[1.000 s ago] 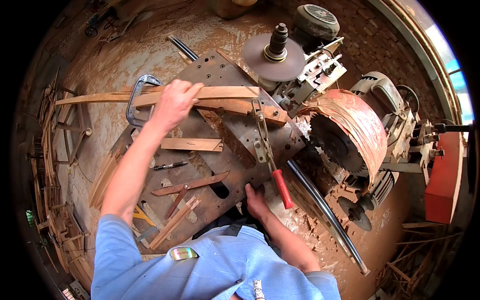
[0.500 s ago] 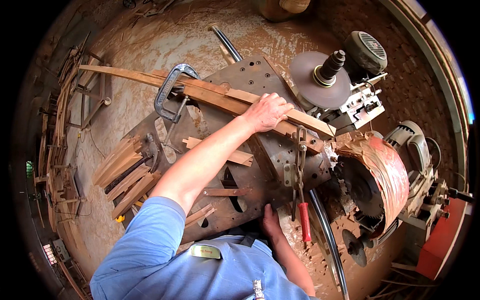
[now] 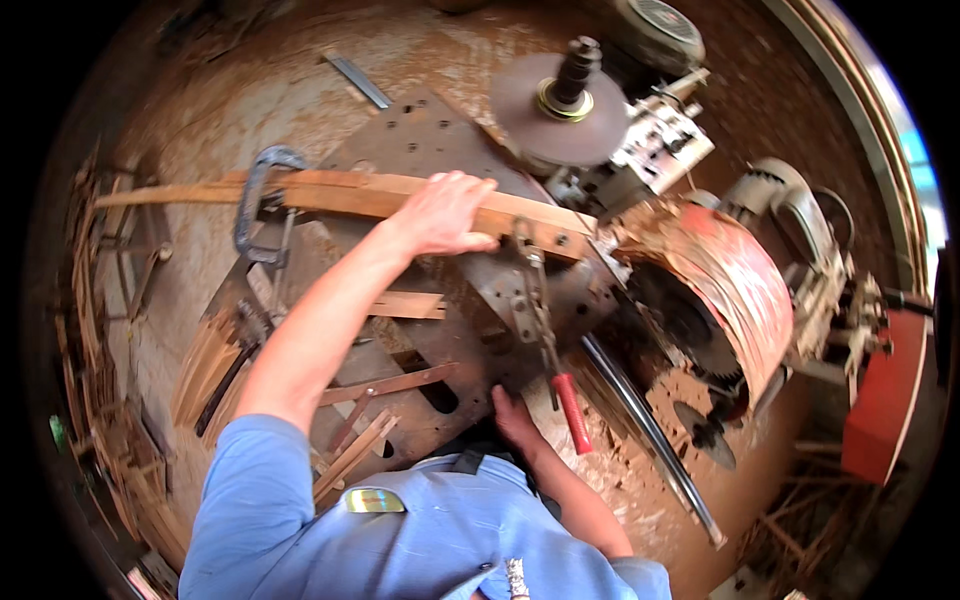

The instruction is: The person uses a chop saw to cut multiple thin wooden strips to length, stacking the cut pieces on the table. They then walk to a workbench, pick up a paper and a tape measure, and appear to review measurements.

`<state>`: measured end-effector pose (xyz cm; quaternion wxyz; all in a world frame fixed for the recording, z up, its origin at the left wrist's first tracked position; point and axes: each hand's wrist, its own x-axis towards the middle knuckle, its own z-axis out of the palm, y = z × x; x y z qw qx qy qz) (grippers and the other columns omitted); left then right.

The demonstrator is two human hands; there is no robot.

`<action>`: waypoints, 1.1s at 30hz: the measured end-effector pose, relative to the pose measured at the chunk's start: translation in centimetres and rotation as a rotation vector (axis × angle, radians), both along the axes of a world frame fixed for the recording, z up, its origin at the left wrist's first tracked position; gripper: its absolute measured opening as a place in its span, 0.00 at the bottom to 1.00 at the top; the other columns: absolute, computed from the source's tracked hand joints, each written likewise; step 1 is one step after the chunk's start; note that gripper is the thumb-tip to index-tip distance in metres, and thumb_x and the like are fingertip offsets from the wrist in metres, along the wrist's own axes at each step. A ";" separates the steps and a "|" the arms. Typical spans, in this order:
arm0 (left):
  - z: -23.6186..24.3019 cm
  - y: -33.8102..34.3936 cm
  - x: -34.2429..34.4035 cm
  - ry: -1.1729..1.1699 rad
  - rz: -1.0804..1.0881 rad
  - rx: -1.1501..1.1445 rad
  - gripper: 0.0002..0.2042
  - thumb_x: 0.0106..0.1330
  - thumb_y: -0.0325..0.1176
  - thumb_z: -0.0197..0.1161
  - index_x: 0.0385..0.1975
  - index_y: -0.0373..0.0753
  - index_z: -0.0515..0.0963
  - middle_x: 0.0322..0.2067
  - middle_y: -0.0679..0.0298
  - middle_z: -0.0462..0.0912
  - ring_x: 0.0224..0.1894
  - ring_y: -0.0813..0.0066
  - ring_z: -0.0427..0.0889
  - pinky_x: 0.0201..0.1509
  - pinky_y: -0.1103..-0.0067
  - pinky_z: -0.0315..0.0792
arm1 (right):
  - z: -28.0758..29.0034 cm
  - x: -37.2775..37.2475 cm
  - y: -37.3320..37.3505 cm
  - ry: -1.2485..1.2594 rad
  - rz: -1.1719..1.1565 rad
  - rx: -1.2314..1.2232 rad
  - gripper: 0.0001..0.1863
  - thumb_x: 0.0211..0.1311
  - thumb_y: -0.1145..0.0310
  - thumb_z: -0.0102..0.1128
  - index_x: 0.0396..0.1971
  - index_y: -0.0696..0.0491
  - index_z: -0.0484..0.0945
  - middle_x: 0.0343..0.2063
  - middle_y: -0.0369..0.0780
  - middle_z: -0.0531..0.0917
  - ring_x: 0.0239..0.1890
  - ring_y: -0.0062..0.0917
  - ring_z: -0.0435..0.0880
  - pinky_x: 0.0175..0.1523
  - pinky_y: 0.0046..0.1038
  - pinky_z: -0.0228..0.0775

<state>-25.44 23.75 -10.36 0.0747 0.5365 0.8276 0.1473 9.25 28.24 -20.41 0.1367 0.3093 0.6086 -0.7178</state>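
My left hand is closed over a squared wooden strip, fingers across its top and thumb on the near side. Under and beside it runs a longer curved wooden piece on a metal table plate. Close to the hand's right stands a lever clamp with a red handle. A C-clamp grips the wood's left part. At the plate's near edge, my right hand holds on with its thumb up; its other fingers are hidden underneath.
To the right, a circular saw blade sits under a red, wrapped guard. A large disc with a spindle stands at the far side. Cut wood pieces lie at left. A metal rail runs below the plate.
The whole view has shifted, so everything appears further left and higher. The wooden strip, slanted before, now lies in line with the longer piece under my left hand. My right hand stays at the edge.
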 end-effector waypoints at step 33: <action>-1.5 0.2 -9.1 0.310 -0.030 0.064 0.33 0.39 0.45 0.70 0.46 0.33 0.72 0.38 0.56 0.76 0.43 0.59 0.76 0.49 0.69 0.71 | -6.1 -9.0 -2.1 0.133 -0.118 -0.018 0.30 0.70 0.52 0.46 0.59 0.62 0.64 0.55 0.42 0.73 0.59 0.30 0.68 0.66 0.32 0.56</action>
